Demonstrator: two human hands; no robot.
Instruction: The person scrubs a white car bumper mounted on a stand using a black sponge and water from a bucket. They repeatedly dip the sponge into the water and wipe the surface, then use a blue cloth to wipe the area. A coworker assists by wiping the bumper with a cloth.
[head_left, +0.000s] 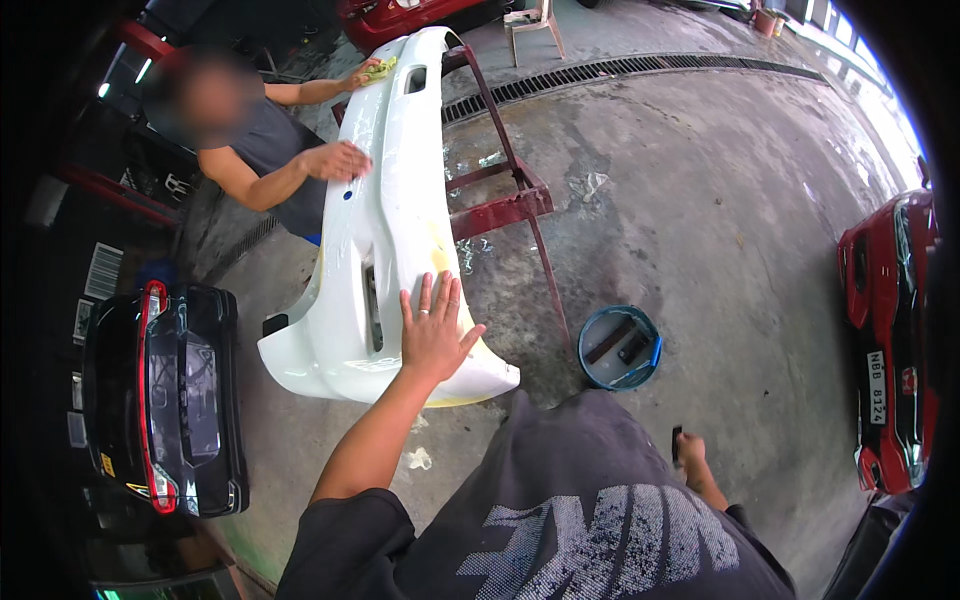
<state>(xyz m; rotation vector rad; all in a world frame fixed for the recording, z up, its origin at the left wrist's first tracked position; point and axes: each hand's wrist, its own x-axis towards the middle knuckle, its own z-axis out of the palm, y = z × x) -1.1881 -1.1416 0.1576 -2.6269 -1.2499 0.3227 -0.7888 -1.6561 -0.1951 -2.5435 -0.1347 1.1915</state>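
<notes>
A white car bumper (390, 202) with yellowish patches lies on a dark red metal stand (502, 210). My left hand (435, 330), with a ring on one finger, rests spread flat on the bumper's near end, beside a slot-shaped opening. Down at my right side, my right hand (694, 450) is closed around a small dark block (677, 447), whose kind I cannot tell. A blue bucket (655, 352) of cloudy water stands on the floor between my hands, with dark bar-shaped pieces in it.
Across the bumper a co-worker (277, 150) has one hand on a yellow-green cloth (381, 70) and the other over the surface. A black car (187, 405) stands at left, a red car (889, 337) at right. A plastic chair (534, 30) stands beyond a floor drain grate (600, 69).
</notes>
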